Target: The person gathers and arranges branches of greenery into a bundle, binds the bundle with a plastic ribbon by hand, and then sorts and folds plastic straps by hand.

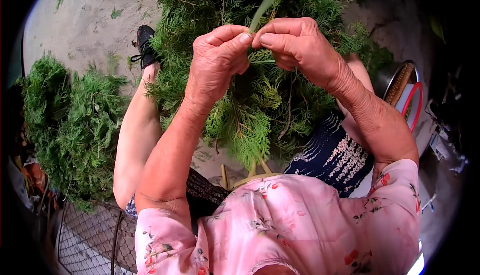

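My left hand (216, 57) and my right hand (300, 45) are raised close together, thumbs and forefingers pinched. Between the fingertips is a flat, pale green strip (262, 11), its free end pointing up and away; whether it is leaf or plastic I cannot tell. A thin green length also spans the gap lower down between the curled fingers. Beneath both hands spreads a big heap of feathery green conifer sprigs (240, 120), with a few bare brown twigs among them. The parts of the strip inside the fingers are hidden.
To the left lies a second pile of green sprigs (85, 125), beside a wire mesh panel (87, 235). At right stands a metal basin (395, 77) with a woven brown item and a red-rimmed object (418, 107). Scattered green bits lie on the concrete floor (105, 35).
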Demonstrator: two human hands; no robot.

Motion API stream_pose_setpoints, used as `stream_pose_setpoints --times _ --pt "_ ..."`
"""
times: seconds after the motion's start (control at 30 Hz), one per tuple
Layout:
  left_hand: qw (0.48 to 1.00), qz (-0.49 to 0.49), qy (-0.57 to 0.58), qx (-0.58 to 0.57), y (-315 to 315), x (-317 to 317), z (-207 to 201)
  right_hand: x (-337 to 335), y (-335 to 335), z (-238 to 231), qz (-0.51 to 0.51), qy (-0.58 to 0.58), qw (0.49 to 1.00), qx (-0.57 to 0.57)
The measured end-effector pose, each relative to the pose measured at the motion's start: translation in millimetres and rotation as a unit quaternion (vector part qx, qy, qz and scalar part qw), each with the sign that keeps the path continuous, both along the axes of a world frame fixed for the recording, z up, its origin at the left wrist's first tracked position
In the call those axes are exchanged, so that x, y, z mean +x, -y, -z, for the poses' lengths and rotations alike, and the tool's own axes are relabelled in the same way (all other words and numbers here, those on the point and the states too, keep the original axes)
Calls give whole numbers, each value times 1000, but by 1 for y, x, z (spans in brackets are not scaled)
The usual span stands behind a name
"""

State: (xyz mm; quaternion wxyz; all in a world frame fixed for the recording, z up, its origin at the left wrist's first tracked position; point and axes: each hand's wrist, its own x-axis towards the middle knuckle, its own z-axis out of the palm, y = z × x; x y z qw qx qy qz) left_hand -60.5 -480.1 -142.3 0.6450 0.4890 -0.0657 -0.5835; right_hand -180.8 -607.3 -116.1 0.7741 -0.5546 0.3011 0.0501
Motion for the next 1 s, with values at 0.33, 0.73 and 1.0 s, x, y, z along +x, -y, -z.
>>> stream_pose_setpoints --times 0.33,0.73,1.0 --pt "980 190 24 44 26 14 51 -23 28 60 10 -22 999 44" --pt "974 191 84 87 14 13 69 -28 40 112 78 -25 972 221" --pt "931 91 316 160 18 -11 65 -22 19 83 138 40 983 118"
